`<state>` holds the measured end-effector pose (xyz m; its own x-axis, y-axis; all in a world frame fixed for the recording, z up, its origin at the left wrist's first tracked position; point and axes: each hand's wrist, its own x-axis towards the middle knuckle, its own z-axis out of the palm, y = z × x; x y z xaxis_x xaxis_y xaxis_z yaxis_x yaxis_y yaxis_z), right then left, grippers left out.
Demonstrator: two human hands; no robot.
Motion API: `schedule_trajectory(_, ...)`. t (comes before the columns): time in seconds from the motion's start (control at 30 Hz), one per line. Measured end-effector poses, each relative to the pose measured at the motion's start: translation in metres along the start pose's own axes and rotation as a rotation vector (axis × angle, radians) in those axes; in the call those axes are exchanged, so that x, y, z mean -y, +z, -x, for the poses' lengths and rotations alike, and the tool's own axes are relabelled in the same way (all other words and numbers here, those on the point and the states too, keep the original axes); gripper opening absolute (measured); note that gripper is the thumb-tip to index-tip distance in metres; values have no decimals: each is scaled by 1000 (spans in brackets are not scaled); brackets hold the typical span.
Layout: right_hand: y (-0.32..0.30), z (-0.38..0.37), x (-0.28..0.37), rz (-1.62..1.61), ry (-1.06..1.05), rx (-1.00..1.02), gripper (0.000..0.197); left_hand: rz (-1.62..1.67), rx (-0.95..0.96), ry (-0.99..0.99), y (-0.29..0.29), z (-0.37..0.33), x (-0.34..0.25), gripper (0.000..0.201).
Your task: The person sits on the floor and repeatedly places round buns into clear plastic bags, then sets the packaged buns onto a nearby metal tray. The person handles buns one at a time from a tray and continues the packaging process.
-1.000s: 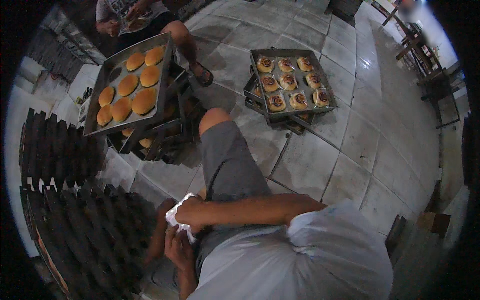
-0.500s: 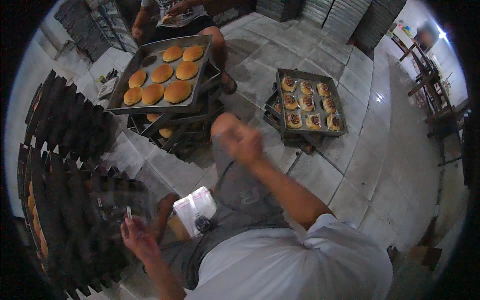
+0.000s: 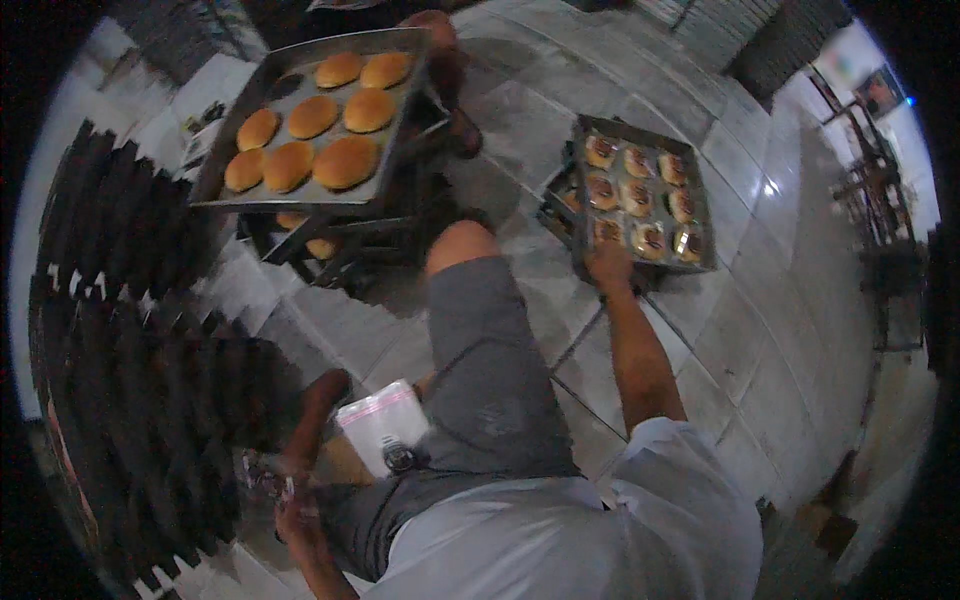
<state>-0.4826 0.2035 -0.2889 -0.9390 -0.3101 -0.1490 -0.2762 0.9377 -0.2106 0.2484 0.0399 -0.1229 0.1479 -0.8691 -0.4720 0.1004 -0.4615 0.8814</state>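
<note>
My right hand (image 3: 608,266) reaches to the near left corner of a dark metal tray (image 3: 650,268) on the right. Its fingers close on the near edge of a wrapped bun (image 3: 607,231); the fingertips are partly hidden. Several more topped buns in clear wrapping (image 3: 636,196) fill that tray. Low on the left, my left hand (image 3: 293,508) is closed on a crumpled clear plastic bag (image 3: 268,475), blurred by motion. Between the hands, a stack of clear plastic sleeves (image 3: 384,425) with a dark round object (image 3: 399,458) on it lies beside my thigh.
A large tray (image 3: 290,207) of plain golden buns (image 3: 312,117) rests on stacked trays at the far left. Dark trays stand in rows (image 3: 150,430) along the left side. A person's leg (image 3: 447,75) is behind the bun tray. Wooden furniture (image 3: 870,170) stands far right.
My right hand has moved from above my knee out to the tray of wrapped buns. My left hand has come slightly lower and nearer my leg. The view has shifted too.
</note>
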Motion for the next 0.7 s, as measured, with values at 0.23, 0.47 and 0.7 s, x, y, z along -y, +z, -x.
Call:
schedule_trajectory(0.23, -165, 48, 261, -1072, -677, -203, 22, -419, -36, 228, 23, -24, -13, 34)
schedule_trajectory(0.47, -138, -63, 486, -233, -990, 452, 39, -292, 176, 479, 90, -25, -27, 38)
schedule_trajectory(0.7, -111, -50, 507, 22, -970, 745, 43, 881, 483, -268, 15, -8, -8, 39)
